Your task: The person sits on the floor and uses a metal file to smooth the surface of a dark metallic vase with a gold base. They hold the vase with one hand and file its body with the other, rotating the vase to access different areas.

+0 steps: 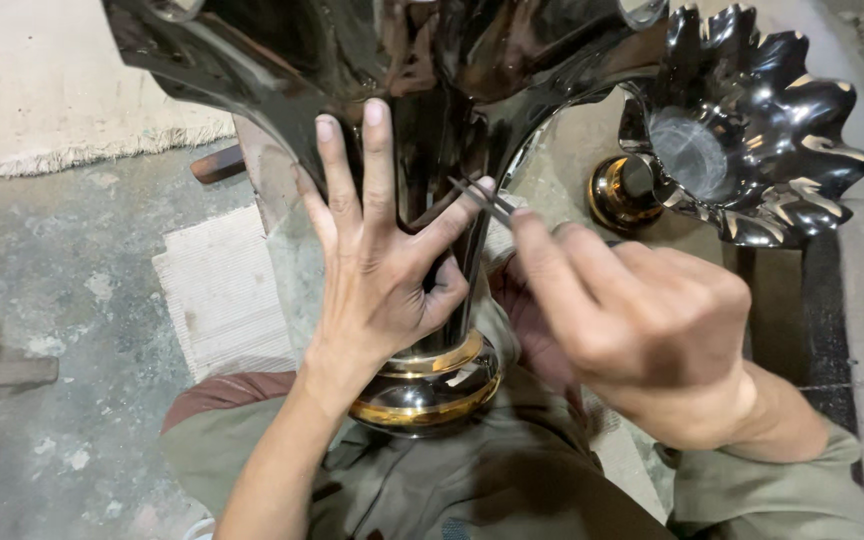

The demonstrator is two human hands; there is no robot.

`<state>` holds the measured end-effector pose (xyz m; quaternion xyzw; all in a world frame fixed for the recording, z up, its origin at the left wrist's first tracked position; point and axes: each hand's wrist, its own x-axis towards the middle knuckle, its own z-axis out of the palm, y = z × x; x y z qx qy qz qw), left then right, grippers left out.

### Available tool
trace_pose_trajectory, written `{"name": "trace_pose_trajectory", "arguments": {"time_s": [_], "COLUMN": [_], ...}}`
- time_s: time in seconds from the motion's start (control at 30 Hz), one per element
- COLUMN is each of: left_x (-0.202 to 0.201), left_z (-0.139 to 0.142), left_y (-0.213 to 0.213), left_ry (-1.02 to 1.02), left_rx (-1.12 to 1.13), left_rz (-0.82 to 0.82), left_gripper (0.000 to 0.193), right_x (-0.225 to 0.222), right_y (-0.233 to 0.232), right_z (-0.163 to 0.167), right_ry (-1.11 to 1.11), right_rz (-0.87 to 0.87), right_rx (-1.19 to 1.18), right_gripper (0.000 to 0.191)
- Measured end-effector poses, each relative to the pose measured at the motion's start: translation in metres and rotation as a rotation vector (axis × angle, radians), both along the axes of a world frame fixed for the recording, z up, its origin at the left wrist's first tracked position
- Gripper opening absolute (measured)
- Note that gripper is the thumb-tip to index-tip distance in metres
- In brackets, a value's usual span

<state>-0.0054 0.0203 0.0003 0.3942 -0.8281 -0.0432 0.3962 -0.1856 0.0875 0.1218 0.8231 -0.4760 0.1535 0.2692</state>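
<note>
Left hand (377, 270) spreads open at centre frame, 2 fingers and thumb braced flat against the glossy black vase (432, 90) standing in the person's lap. Right hand (642, 335) pinches a thin metal tool (482, 197) against the neck. Gold base (432, 385) looks polished; a second fluted vase (742, 130) waits upper right on the floor (62, 270).

No packages, labels, signs or screens

Nothing of that kind shows anywhere in the view, from near to far or left to right: no box, wrapper, sticker, tag, printed board or display appears in it.
</note>
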Motion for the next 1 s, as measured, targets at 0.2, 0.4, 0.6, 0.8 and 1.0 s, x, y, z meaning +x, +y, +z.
{"name": "trace_pose_trajectory", "arguments": {"time_s": [0.2, 0.4, 0.6, 0.8, 1.0], "left_x": [-0.001, -0.001, 0.0, 0.001, 0.001], "left_z": [0.0, -0.001, 0.0, 0.0, 0.0], "left_y": [-0.001, -0.001, -0.001, -0.001, -0.002], "left_ry": [-0.001, 0.015, 0.022, 0.025, 0.008], "left_rx": [-0.015, -0.026, -0.02, -0.016, -0.029], "left_rz": [0.009, 0.011, 0.0, 0.001, 0.004], "left_gripper": [0.068, 0.068, 0.067, 0.066, 0.066], "right_x": [0.023, 0.033, 0.038, 0.039, 0.022], "right_y": [0.006, 0.005, 0.009, 0.011, 0.006], "right_z": [0.004, 0.007, 0.002, -0.004, 0.0], "right_ry": [0.185, 0.232, 0.247, 0.278, 0.073], "right_rz": [-0.075, -0.1, -0.113, -0.149, -0.11], "right_rx": [-0.078, -0.105, -0.112, -0.09, -0.021], "right_gripper": [0.028, 0.024, 0.029, 0.032, 0.025]}}
